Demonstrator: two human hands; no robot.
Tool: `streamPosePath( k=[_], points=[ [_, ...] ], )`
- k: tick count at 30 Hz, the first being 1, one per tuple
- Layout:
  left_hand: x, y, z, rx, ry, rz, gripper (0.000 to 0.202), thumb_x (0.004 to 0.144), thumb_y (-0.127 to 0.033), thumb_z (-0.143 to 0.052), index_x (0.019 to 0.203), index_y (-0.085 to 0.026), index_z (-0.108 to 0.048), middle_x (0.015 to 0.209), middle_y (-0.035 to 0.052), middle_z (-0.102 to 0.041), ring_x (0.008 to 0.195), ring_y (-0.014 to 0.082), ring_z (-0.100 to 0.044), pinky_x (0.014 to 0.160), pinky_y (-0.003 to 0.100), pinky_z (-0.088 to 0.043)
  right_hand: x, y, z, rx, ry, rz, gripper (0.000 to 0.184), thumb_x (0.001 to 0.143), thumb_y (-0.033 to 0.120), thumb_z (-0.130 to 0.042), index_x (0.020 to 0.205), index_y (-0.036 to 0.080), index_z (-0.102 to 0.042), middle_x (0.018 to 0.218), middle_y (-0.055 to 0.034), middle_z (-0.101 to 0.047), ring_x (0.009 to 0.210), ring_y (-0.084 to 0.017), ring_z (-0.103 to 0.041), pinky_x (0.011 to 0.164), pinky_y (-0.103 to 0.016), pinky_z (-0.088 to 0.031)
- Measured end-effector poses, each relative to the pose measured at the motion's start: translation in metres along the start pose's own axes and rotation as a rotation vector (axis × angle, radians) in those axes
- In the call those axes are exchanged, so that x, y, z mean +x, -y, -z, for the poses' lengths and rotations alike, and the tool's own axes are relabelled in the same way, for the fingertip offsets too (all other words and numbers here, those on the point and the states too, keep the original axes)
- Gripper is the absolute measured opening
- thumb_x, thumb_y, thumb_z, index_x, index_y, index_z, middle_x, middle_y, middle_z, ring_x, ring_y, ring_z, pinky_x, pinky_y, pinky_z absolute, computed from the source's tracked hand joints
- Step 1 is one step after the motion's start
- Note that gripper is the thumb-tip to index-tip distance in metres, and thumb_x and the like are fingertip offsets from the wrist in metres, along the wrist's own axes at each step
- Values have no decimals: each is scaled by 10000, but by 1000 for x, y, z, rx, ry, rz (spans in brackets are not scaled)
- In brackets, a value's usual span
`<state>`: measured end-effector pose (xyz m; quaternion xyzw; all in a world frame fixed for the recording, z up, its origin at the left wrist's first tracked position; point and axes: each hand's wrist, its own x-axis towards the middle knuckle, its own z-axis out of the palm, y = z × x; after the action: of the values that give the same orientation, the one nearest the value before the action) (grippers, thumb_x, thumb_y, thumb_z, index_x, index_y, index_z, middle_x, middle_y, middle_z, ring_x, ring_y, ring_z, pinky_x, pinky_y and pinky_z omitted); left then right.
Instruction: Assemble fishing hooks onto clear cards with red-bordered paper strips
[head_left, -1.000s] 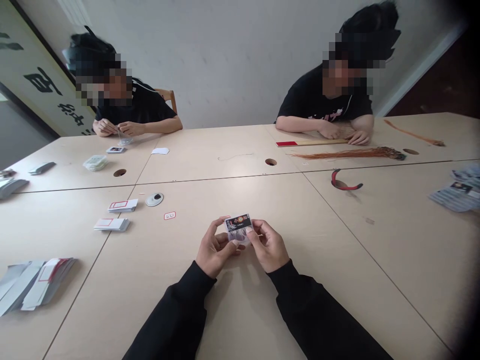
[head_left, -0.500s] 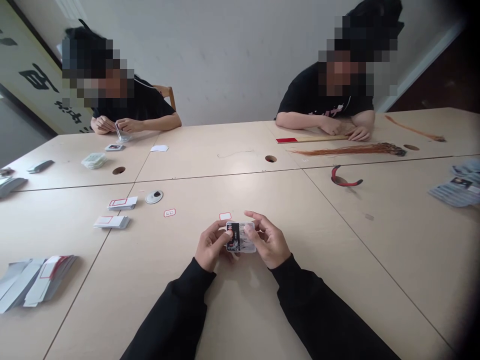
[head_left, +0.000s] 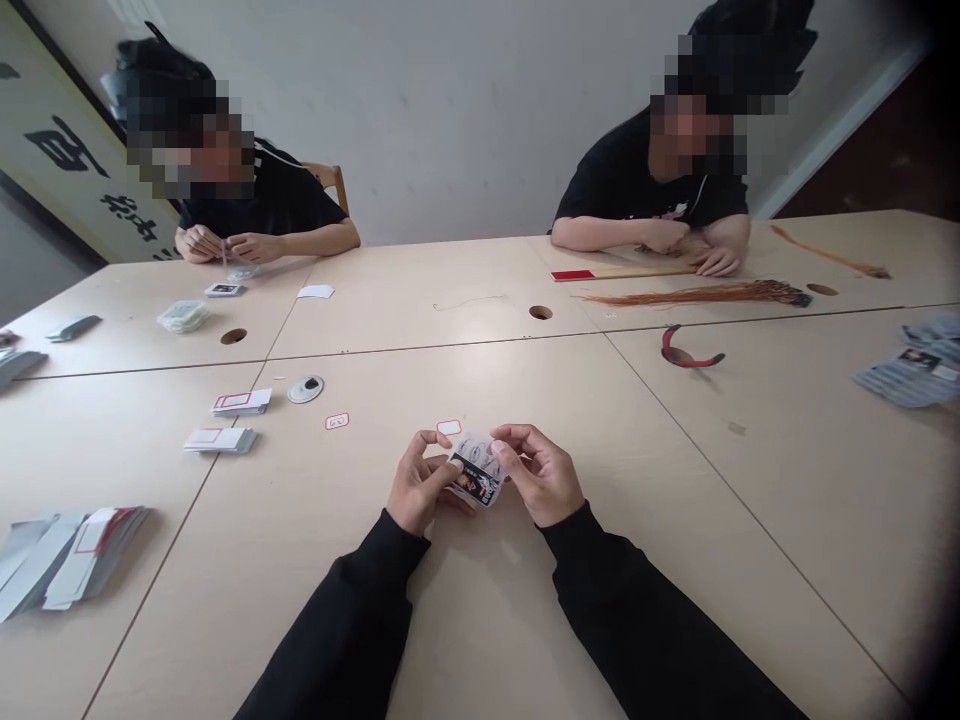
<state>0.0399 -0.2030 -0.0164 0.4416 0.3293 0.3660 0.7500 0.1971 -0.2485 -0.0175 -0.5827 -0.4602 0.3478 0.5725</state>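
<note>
from the head view, i have my left hand [head_left: 422,487] and right hand [head_left: 541,475] gripping a glossy printed card [head_left: 477,470] between fingers and thumbs, over the pale tabletop [head_left: 525,640]. a red-outlined label [head_left: 449,427] lies just beyond the card. i judge the slick surface the main risk: if my grip eases, the card could slip and knock that label.

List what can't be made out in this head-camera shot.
Head view:
- The printed card: partly covered by the left hand and right hand; its small print is too small to read.
- The red-outlined label: marking too small to read.
- What the far-left co-worker's hands hold: too small.
- The printed sheets: cut off by the right edge.
</note>
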Motion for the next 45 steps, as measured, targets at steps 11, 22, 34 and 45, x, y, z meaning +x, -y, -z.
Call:
streamPosePath(
  k=[11, 22, 34, 45],
  points=[
    [0, -7, -6, -86, -150, -22, 737, 680, -231, -740, 1327, -192, -389, 791, 17, -657, 658, 181, -672, 599, 345, -611, -1, 0, 0, -167, -146, 147, 278, 863, 410, -533, 1027, 198, -606, 981, -73, -645, 870, -180, -616, 714, -297, -527],
    [1, -2, -6, -135, -166, -83, 656, 637, -212, -788, 1170, -224, -407, 997, 52, -637, 802, 212, -688, 723, 382, -594, -5, -1, -4, -250, 1, 208, 173, 822, 297, -550, 958, 206, -606, 875, -32, -658, 765, -146, -624, 654, -261, -529],
    [-2, 1, -7, 38, -94, -148, 657, 735, -259, -725, 1286, -220, -368, 960, 66, -670, 858, 195, -672, 743, 334, -579, -2, -5, -2, -373, 17, 327, 160, 855, 242, -509, 967, 205, -617, 915, -47, -639, 746, -143, -611, 609, -262, -525],
    [-2, 3, -9, 71, -85, -201, 587, 748, -260, -716, 1238, -219, -395, 964, 68, -676, 846, 184, -667, 741, 314, -566, -1, -4, 0, -418, 37, 344, 147, 852, 213, -504, 952, 212, -611, 941, -64, -618, 768, -163, -603, 635, -300, -540]
  ],
)
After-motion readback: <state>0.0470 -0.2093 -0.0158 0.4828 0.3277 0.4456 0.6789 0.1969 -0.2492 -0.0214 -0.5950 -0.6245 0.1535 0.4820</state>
